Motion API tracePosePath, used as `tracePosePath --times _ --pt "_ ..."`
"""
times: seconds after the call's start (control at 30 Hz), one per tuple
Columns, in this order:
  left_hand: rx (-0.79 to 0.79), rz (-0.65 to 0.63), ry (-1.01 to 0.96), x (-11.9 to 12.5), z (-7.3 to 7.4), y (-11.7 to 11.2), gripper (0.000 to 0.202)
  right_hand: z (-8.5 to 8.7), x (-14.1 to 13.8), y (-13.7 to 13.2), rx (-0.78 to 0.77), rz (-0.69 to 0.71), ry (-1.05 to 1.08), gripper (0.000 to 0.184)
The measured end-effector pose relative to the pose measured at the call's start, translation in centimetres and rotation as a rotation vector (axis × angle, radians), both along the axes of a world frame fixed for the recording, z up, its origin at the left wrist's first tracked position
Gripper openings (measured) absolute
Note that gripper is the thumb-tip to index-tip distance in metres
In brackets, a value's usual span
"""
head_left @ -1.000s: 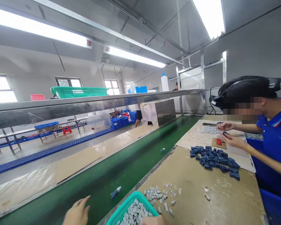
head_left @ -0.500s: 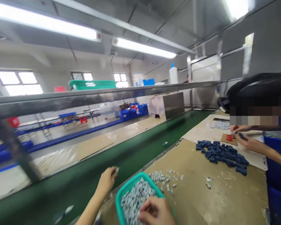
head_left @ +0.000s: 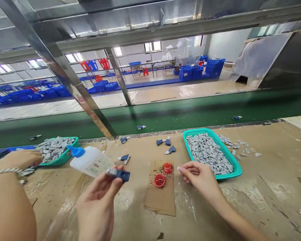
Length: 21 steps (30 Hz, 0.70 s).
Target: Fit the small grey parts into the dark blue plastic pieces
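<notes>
My left hand (head_left: 96,204) is raised over the bench and pinches a small blue piece (head_left: 120,174) with a grey part on its left end. My right hand (head_left: 202,177) hovers just left of a green basket (head_left: 237,171) full of small grey pieces. Its fingertips are pinched on one small grey piece (head_left: 179,169). Between my hands lies a cardboard scrap (head_left: 160,201) with two red caps (head_left: 160,180) on it. A white glue bottle (head_left: 90,161) with a blue tip lies on its side just behind my left hand.
A co-worker's forearm (head_left: 10,201) crosses the left edge, its hand (head_left: 22,158) in a second green basket (head_left: 65,159) of grey pieces. Loose blue pieces (head_left: 165,144) lie near the green conveyor belt (head_left: 165,115). A slanted steel post (head_left: 72,87) rises from the bench edge.
The view swung from a co-worker on the right down to the bench. My left hand left the belt with a blue piece. My right hand came out of the basket pinching a grey piece.
</notes>
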<state>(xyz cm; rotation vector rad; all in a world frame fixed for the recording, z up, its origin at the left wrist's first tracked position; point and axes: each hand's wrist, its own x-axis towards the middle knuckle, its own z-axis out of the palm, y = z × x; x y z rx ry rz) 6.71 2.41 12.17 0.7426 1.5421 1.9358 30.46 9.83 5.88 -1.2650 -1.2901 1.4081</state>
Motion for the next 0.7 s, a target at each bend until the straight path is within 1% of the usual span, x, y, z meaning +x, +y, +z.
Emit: tracePosePath --times 0.03,0.1,0.13,0.2,0.33,0.4,0.5,0.7 --pt "-0.03 0.039 -0.066 0.0 -1.0 -0.9 0.04 -0.1 -0.7 -0.1 0.004 -0.01 -0.028 0.035" --pt "-0.083 0.068 -0.17 0.2 -2.7 -1.9 0.042 -0.5 -1.9 -0.2 0.036 -0.03 -0.07 0.035" --pt "-0.101 0.063 -0.203 0.4 -3.3 -2.3 0.043 -0.8 -2.5 -0.2 0.059 -0.037 -0.079 0.035" --pt "-0.126 0.016 -0.229 0.5 -4.0 -2.5 0.045 -1.4 -3.4 0.0 0.093 -0.051 -0.077 0.035" --pt "-0.135 -0.091 -0.211 -0.1 -4.4 -2.4 0.039 -2.7 -4.5 0.4 0.079 -0.082 -0.048 0.039" --pt "-0.126 -0.096 -0.207 -0.5 -4.5 -2.2 0.037 -3.1 -4.6 0.6 0.058 -0.095 -0.029 0.041" --pt "-0.131 -0.087 -0.226 -0.6 -4.9 -1.9 0.041 -3.3 -4.7 0.7 0.016 -0.098 -0.01 0.043" --pt "-0.149 -0.107 -0.3 0.7 -5.1 -1.8 0.042 -3.3 -4.9 0.8 -0.033 -0.093 0.008 0.045"
